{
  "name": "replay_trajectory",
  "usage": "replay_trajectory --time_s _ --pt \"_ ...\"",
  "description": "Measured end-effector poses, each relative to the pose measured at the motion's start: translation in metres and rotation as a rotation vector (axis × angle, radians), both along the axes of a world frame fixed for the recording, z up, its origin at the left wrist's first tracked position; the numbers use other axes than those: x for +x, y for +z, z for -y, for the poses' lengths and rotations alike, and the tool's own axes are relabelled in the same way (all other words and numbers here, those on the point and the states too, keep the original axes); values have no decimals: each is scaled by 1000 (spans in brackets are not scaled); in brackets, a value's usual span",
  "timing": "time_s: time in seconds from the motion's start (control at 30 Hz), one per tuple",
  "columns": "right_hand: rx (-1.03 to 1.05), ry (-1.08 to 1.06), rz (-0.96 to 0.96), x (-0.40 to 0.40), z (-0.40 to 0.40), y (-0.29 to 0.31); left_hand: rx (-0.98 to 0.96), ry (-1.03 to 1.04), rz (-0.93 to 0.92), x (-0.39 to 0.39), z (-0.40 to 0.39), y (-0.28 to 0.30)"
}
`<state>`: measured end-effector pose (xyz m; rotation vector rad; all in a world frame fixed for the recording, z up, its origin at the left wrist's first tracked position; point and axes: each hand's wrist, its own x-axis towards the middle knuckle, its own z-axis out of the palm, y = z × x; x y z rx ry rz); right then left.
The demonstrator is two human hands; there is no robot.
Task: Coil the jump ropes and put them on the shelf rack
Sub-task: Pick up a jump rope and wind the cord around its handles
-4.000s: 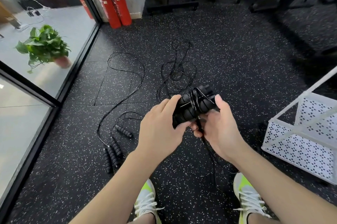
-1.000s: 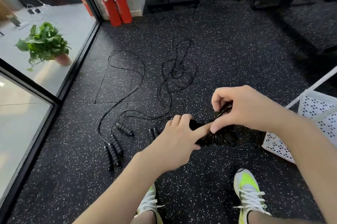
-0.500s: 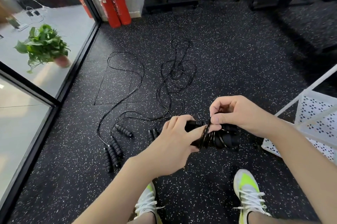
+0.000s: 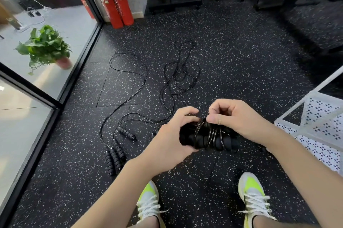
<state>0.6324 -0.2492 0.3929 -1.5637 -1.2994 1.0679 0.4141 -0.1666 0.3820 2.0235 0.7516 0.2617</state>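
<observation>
Both hands grip ribbed foam handles (image 4: 209, 139); right fingers (image 4: 215, 118) pinch glossy cord.

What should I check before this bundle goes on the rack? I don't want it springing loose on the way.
1. Left hand grips the handles firmly: ok.
2. Cord is wound in several turns around the handles: ok.
3. Cord's loose end is tucked in: cannot tell; the right hand pinches cord on top of the bundle and covers that spot.
4. No cord trails from the bundle to the floor: cannot tell; the hands hide its underside.
5. White rack is close on the right: ok.
6. Other ropes are coiled: not ok; they lie spread on the floor.
</observation>
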Motion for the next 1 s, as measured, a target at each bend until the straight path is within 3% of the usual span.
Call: replay_trajectory --time_s 0.4,1.0 --pt "-1 -54 -164 4 -1 -11 285 -78 -24 -2 -11 -1" --pt "-149 73 -141 5 2 6 276 -75 -288 -2 -15 1"
